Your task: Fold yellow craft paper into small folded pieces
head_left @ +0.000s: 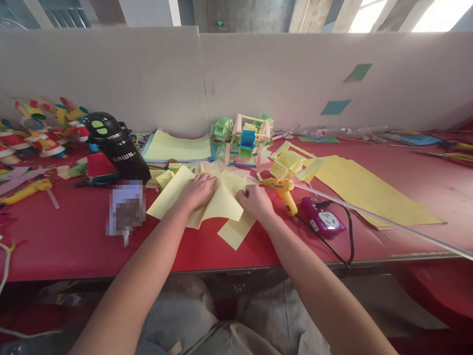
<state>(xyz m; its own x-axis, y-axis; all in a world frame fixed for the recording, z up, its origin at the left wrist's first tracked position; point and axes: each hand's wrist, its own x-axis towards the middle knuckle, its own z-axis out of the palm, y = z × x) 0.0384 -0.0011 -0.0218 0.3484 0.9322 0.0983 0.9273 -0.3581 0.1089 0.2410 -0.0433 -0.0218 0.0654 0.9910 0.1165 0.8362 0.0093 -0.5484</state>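
Note:
Light yellow paper, bent and creased, lies in front of me with one sheet curling up between my hands. My left hand grips the paper from above, its fingers bent over the left part. My right hand is closed at the paper's right side, thumb against it; some of its fingers are hidden. A flat yellow strip sticks out below the right hand. Just right of that hand, a yellow glue gun lies with a long clear glue stick running out of its back.
A purple power strip with a black cable sits right of the glue gun, near yellow sheets. Behind my hands stand a paper wheel model and a yellow paper frame. Left are a black bottle and paper figures.

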